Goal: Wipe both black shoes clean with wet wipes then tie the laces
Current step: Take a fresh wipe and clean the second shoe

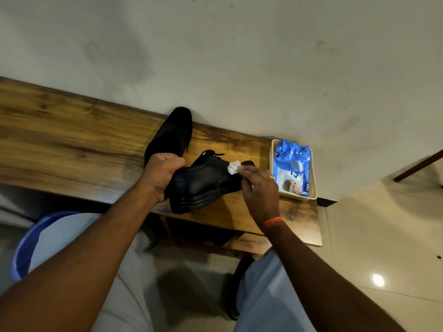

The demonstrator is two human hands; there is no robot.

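A left hand (163, 174) grips the heel of a black shoe (206, 185) tilted at the table's (72, 140) front edge. The right hand (260, 188) pinches a white wipe (233, 167) against its upper. A second shoe (172, 135) lies by the back edge; a wipes pack (292, 168) sits in a tray (312, 188) at the right end.

A plain domestic room is suggested, likely part of a home. A narrow wood-grain laminate worktop (72, 130) is set against a scuffed, stained off-white plastered wall (239, 56). Glossy pale floor tiles (383, 236) are seen beneath, and a round blue plastic tub (21, 255) is placed on them beside the worktop.
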